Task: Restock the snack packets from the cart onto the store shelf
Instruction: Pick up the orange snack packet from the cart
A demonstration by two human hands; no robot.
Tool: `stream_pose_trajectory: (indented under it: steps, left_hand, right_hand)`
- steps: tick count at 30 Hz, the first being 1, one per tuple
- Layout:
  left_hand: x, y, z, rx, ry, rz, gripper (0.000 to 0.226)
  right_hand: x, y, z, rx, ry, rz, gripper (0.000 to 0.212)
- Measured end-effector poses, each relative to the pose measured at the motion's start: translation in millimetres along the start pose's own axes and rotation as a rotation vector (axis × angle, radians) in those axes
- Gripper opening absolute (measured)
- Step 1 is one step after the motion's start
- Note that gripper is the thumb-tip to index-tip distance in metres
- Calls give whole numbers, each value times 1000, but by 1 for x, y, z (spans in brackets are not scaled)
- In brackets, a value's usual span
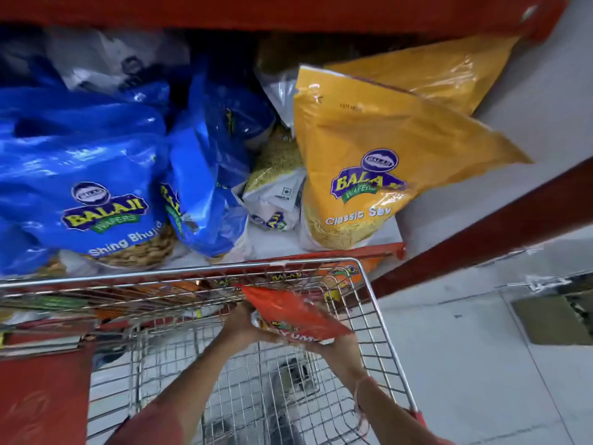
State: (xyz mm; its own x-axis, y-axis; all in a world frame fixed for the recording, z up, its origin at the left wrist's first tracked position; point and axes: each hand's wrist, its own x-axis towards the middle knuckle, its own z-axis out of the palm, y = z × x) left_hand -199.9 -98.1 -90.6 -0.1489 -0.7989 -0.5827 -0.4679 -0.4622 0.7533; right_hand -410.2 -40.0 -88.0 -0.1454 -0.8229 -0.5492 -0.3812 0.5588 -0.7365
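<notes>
You're holding an orange-red packet (293, 311) over the wire cart (365, 284), both hands on it. It's sitting just above the cart's front rim, tilted, high corner toward the shelf. Left hand (240, 322) is gripping the packet's left edge, fingers wrapped around it from below. Right hand (337, 346) is supporting its lower right end, fingers curled under the bag and mostly hidden, so I can't tell exactly how they're set, but they're closed against the packet. A thin thread band (361, 396) is sitting on your right wrist.

Relative to the cart: more packets (288, 277) are lying along its front wall, labels partly readable, count unclear. Directly beyond the front rim the shelf (321, 239) is carrying a blue Shing Bhujia bag (96, 194) off to the left, a second blue bag (205, 175) leaning beside it, a small white packet (276, 200) behind centre, and a yellow Classic Sev bag (362, 175) to the right, tilted, with another yellow bag (433, 69) lying behind it. A red upright (481, 232) is running diagonally right of the cart. Red cartons (41, 338) are sitting at the cart's left side.
</notes>
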Motion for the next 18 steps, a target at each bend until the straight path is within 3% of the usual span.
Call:
stream_pose_trajectory:
  steps: [3,6,9,13,15,18]
  left_hand:
    - [0,8,11,-66,122,-5,70]
    - [-10,6,9,-133,155,-4,65]
    - [-27,10,6,-58,174,25,43]
    - [-67,20,-6,-48,173,63,24]
    - [-92,26,-15,-160,181,107,24]
    - [-133,47,-33,-311,212,184,26]
  right_hand:
    - [3,5,7,95,110,60,34]
    - [-2,6,7,101,131,89,36]
    - [-15,-4,-2,86,121,17,17]
    - [-41,-29,-15,-77,108,-223,24]
    - [-59,-44,-24,-58,86,-305,43]
    - [-85,-73,-38,-30,91,-369,54]
